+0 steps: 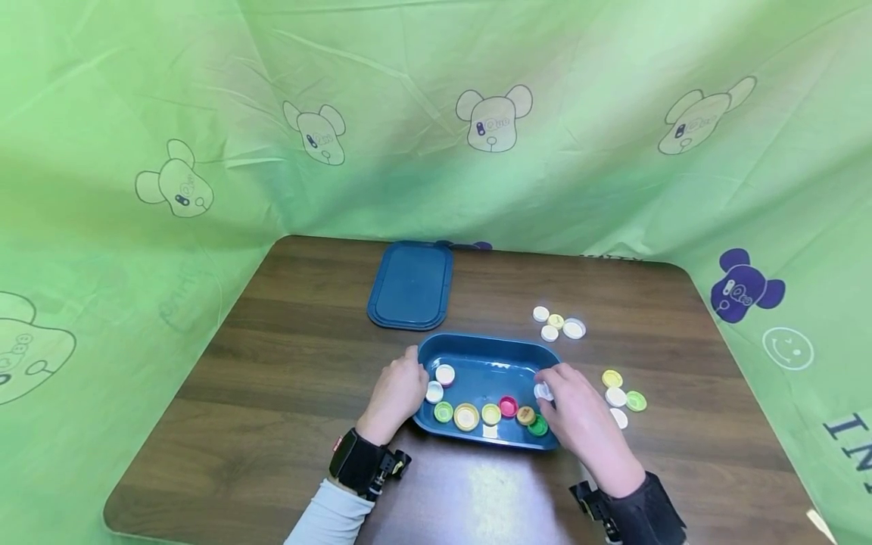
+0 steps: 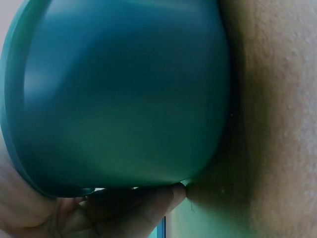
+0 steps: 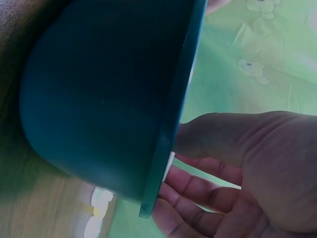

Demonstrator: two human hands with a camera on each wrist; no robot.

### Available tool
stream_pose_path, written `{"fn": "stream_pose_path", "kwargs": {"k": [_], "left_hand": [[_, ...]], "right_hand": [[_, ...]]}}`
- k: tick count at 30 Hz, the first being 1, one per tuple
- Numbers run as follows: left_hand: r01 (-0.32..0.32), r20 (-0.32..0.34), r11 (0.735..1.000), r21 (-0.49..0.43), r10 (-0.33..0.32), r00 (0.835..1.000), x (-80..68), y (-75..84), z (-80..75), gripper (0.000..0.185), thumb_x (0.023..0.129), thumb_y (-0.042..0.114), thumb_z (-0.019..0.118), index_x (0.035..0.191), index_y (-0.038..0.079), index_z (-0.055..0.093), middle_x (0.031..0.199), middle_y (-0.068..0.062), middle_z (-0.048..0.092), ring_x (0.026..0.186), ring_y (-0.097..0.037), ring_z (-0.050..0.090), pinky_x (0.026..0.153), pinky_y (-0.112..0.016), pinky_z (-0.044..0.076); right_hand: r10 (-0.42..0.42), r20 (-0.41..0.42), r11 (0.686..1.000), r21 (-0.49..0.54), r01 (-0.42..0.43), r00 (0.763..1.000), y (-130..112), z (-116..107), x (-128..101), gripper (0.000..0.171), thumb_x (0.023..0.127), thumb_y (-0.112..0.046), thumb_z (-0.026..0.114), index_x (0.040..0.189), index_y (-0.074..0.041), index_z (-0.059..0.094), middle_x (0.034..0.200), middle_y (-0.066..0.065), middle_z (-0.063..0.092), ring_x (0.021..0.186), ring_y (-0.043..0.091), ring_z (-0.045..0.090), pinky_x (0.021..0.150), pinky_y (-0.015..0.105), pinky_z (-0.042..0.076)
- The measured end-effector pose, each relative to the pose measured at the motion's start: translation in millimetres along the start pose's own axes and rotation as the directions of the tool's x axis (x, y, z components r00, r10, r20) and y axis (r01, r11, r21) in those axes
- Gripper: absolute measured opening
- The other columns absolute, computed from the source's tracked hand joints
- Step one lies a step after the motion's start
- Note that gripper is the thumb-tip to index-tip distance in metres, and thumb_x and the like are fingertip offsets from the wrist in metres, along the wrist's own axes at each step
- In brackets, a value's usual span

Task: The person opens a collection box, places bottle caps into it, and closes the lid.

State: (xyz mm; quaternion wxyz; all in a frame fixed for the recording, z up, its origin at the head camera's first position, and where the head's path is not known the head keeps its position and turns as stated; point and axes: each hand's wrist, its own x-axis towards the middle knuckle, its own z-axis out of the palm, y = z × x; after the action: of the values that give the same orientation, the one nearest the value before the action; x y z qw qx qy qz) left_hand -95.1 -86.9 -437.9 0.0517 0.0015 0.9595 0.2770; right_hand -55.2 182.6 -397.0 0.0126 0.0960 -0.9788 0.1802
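Black straps circled both wrists at the bottom of the head view, closest to the lens. Ahead, the left hand held the left end of a blue box, while the right hand pinched a white cap over the box's right end. Coloured caps lay inside, mostly along the near wall. Two groups of loose caps sat on the wooden table to the right, and a blue lid lay beyond the box. From the left wrist, fingers touched the box's outer wall. From the right wrist, a pale edge, probably the pinched cap, showed between thumb and fingers, partly hidden by the rim.
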Motion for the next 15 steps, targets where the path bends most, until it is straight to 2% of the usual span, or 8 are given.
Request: {"fn": "stream_pose_path", "kwargs": {"k": [6,13,15], "left_hand": [[0.006,0.01,1.0,0.003,-0.006,1.0,-0.7,-1.0,0.6,0.043,0.102,0.014,0.053,0.139,-0.008,0.049,0.119,-0.028,0.067,0.098,-0.041,0.069,0.082,-0.053,0.057],[-0.006,-0.004,1.0,-0.002,0.006,1.0,0.1,-1.2,0.1,0.043,0.102,0.013,0.052,0.139,-0.01,0.049,0.119,-0.03,0.066,0.098,-0.042,0.069,0.082,-0.054,0.057],[-0.004,-0.004,1.0,-0.003,0.004,1.0,0.2,-0.8,-0.1,0.043,0.102,0.013,0.052,0.139,-0.009,0.049,0.12,-0.03,0.066,0.099,-0.042,0.069,0.083,-0.054,0.057]], "right_hand": [[0.006,0.008,1.0,-0.005,-0.006,1.0,0.1,1.8,0.6,0.031,0.083,-0.008,0.082,0.11,-0.001,0.07,0.103,0.013,0.066,0.096,0.029,0.062,0.087,0.051,0.056],[-0.01,0.042,0.997,-0.074,0.013,0.999,0.9,3.1,1.7,0.039,0.082,-0.011,0.084,0.116,0.0,0.069,0.109,0.017,0.066,0.1,0.033,0.063,0.088,0.052,0.056],[-0.01,0.042,0.998,-0.061,0.012,0.999,0.9,2.3,1.6,0.04,0.082,-0.011,0.083,0.118,0.001,0.069,0.11,0.017,0.066,0.101,0.033,0.064,0.089,0.052,0.056]]}}
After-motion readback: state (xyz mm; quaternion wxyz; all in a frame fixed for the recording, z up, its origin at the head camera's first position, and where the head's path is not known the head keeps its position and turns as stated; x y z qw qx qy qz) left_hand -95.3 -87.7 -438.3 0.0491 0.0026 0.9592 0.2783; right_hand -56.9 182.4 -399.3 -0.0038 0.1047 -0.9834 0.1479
